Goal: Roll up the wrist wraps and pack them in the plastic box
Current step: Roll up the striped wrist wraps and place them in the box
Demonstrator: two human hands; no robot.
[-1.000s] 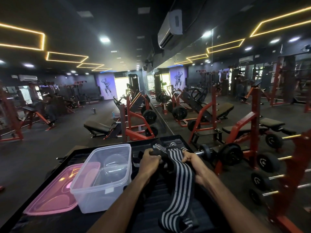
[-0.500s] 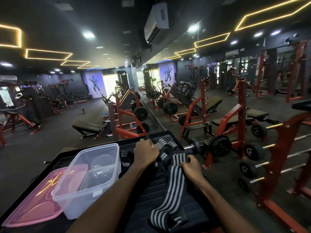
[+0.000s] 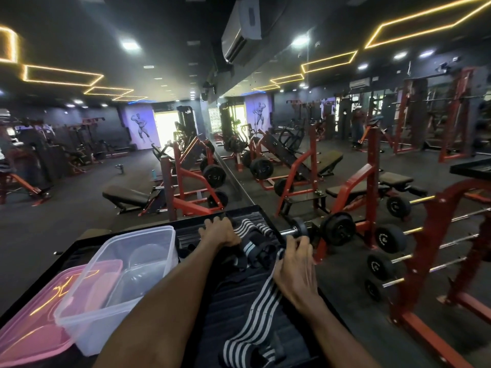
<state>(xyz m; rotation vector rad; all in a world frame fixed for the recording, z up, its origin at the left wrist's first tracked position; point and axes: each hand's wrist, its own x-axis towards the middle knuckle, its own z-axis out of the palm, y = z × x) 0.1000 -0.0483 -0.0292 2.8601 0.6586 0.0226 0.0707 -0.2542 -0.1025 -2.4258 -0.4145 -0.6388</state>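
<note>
Black-and-white striped wrist wrap [image 3: 261,301]: long elastic band, dark ground with pale lengthwise stripes, laid out flat on the ribbed black tray [image 3: 233,312]. One end lies under the right hand [image 3: 293,269]; the free tail runs back from that hand toward the wearer and bunches in loose folds at the tray's near edge. Laid out straight, probably so it can be wound evenly from one end.

Right hand: rests on the far end of the wrap, fingers only lightly bent, fingertips at the band's edge; whether they pinch the cloth or merely press it cannot be told. Judged to be pinning or starting the first turn.

Left hand [image 3: 219,233]: beyond and to the left of the right hand, fingers curled down over a heap of further wraps [image 3: 255,244], dark with pale stripes, tangled and unrolled. The heap lies between the two hands. The grip looks meant to hold or draw out the next piece.

Plastic box [image 3: 127,277]: clear, lidless, just left of the left forearm, within easy reach for packing. No wrap is seen in it.

Pink lid [image 3: 37,330]: translucent, lying flat under and left of the box, off so the box stays open.

Progress: rolling hardly begun; nothing packed.
</note>
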